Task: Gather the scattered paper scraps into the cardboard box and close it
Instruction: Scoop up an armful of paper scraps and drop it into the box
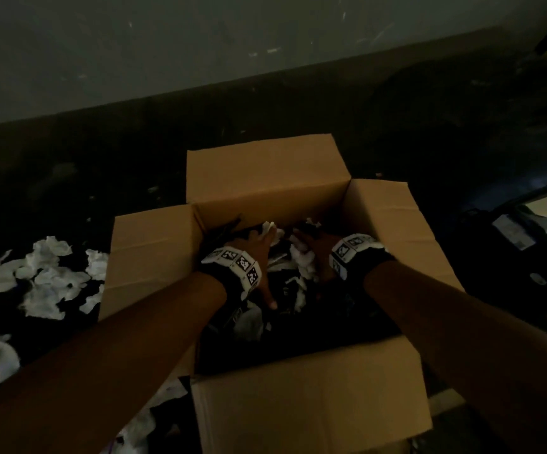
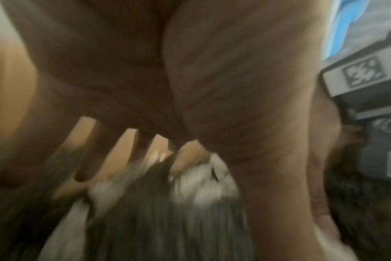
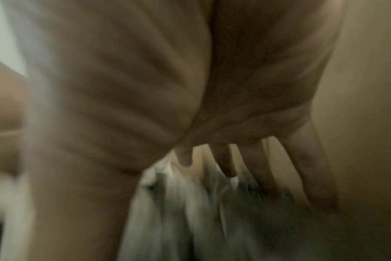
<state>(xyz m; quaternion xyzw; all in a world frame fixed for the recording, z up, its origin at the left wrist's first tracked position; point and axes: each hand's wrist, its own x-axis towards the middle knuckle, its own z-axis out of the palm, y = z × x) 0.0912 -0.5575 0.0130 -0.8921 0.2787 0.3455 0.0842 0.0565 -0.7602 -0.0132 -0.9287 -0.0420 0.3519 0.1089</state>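
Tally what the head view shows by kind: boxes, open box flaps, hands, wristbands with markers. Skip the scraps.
Cardboard box: 1
Open flaps, starting with the far flap: 4
Hands, left hand and right hand, both down among the paper scraps inside: 2
Marker wristbands: 2
Total: 9

Both wrist views blurred; near box flap (image 1: 311, 404) cut off below.

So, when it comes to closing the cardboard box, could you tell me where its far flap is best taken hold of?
Probably at its free top edge. The far flap of the cardboard box stands upright, hinged at the rim, so only that top edge is free to pinch. Come from above with thumb behind and fingers in front, near the middle so it folds evenly. Both the left hand and right hand are inside among paper scraps.
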